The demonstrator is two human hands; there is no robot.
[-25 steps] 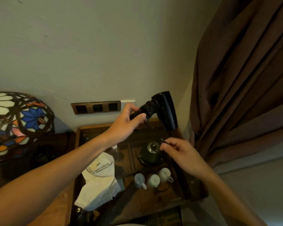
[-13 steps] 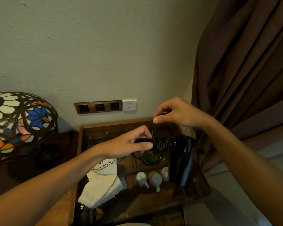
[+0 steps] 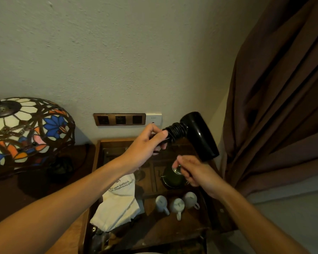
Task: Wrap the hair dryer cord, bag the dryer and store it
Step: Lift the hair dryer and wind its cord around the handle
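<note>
head view, looking down at a dark wooden tray (image 3: 117, 143) on a desk against a pale wall. the left hand (image 3: 145, 143) holds a black hair dryer (image 3: 198, 132) up in the air above the back of the tray, fingers closed around the end of its handle. the black cord (image 3: 176, 130) is wound in tight coils around the handle, just beside the left thumb, and the dryer's barrel slants down to the right. the right hand (image 3: 193, 171) sits lower, below the barrel and apart from it, fingers pinched shut; what they grip is too dark to tell, possibly the cord's end. under that hand a dark green teapot (image 3: 171, 178) stands in the tray. nearer the camera 3 small white cups (image 3: 176, 205) lie side by side in the tray. a white cloth bag (image 3: 117, 204) with printed text lies at the tray's left side, partly under the left forearm. a stained-glass lamp (image 3: 26, 132) stands to the left. a wall socket strip (image 3: 119, 119) sits above the tray. a brown curtain (image 3: 275, 107) hangs on the right.
</note>
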